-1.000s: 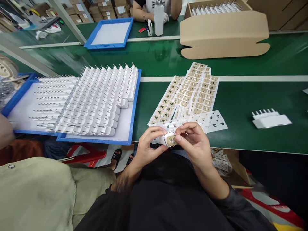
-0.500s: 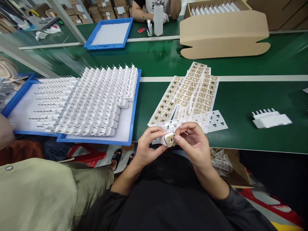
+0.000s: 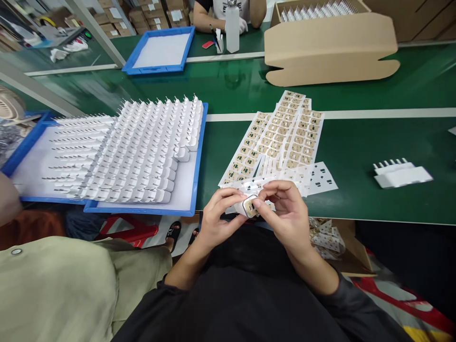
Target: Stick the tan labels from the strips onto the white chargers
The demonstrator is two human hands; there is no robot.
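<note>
My left hand (image 3: 223,214) grips a small white charger (image 3: 241,206) between thumb and fingers, just over the table's near edge. The charger's rounded end, with a tan sticker (image 3: 250,206) and a dark slot on it, faces right. The thumb and forefinger of my right hand (image 3: 285,209) are closed at that end, with the thumb tip on the sticker face. Whether they also pinch a loose bit of film is hidden. Just beyond my hands lie several sheets of tan stickers (image 3: 278,135) and a clear dotted backing strip (image 3: 320,178).
Blue trays (image 3: 194,190) on the left hold rows of white chargers (image 3: 142,147), pins up. Several chargers (image 3: 402,175) stand at right. Farther back are a blue-rimmed tray (image 3: 156,51), a bottle (image 3: 232,28), a cardboard box (image 3: 331,47) and a person's arms. Another person sits close at left.
My right thumb has shifted slightly left across the sticker face of the charger. My left hand keeps its hold. The whole view has moved very slightly.
</note>
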